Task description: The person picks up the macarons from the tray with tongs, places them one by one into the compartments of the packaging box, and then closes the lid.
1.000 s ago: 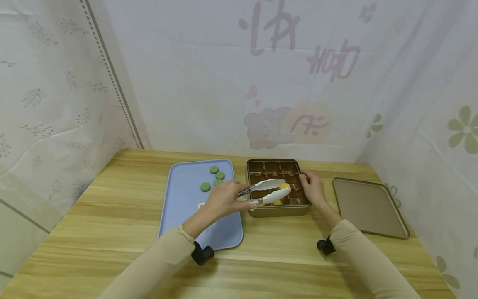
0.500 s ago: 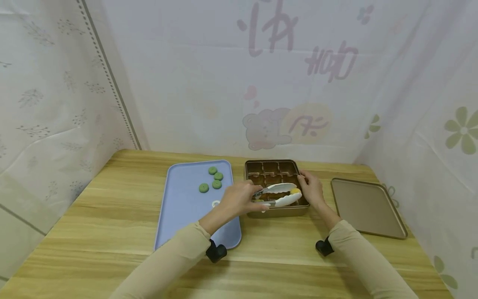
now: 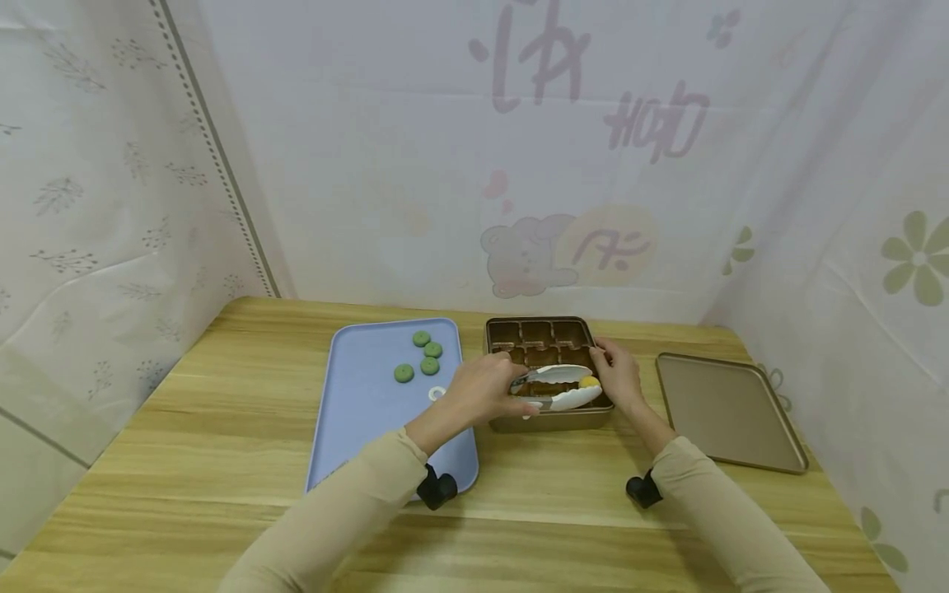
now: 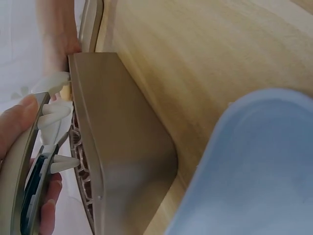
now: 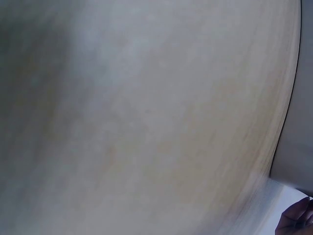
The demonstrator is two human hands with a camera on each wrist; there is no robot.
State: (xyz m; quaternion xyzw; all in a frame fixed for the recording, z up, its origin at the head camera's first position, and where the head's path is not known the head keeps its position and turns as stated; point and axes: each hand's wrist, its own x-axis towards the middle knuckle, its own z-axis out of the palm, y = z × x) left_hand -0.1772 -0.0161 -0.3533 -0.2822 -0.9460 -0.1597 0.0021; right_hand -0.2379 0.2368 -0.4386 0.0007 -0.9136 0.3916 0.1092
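My left hand (image 3: 485,387) grips metal tongs (image 3: 565,374) with white scalloped tips, their arms between thumb and fingers. A small round yellow piece (image 3: 590,382) sits between the tips, over the right front part of a brown box (image 3: 552,422). Inside, the box has a clear divided insert (image 3: 539,333). The tongs and left hand hide some front compartments. A white ring (image 3: 437,394) at the tongs' rear end shows behind the hand. My right hand (image 3: 619,379) pinches the box's right rim. In the left wrist view, the tong tips reach over the box wall (image 4: 122,127).
Left of the box lies a blue tray (image 3: 363,412) with several green round cookies (image 3: 430,366) near its back right. A flat brown lid (image 3: 730,412) lies on the wooden table (image 3: 549,502) at the right. Patterned cloth (image 3: 385,165) hangs behind.
My left hand has carried the tongs and the yellow piece rightward over the box, slightly lower by now. My right hand stays at the rim.
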